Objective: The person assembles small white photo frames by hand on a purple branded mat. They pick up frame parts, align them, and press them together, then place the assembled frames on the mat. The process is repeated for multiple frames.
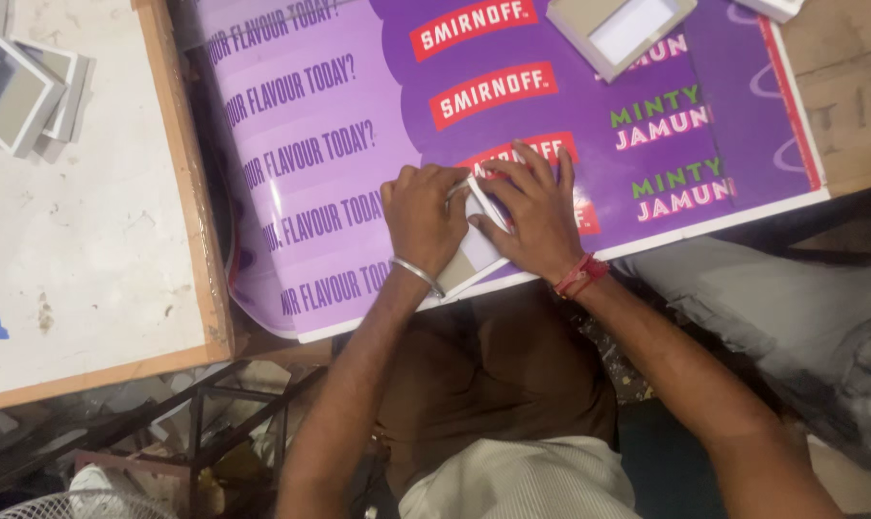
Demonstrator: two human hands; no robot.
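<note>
Both my hands press on a small grey and white cardboard piece (474,252) lying at the near edge of a large purple printed sheet (358,106). My left hand (422,216) wears a metal bangle and grips the piece's left side with curled fingers. My right hand (529,207), with a red thread at the wrist, lies over its right side with fingers spread. Most of the piece is hidden under the hands.
A white worktable with a wooden rim (187,173) stands at the left, carrying a stack of small grey cardboard trays (22,91). Another shallow tray (620,29) lies at the far side of the purple sheet. A fan guard (80,502) and metal frame sit below.
</note>
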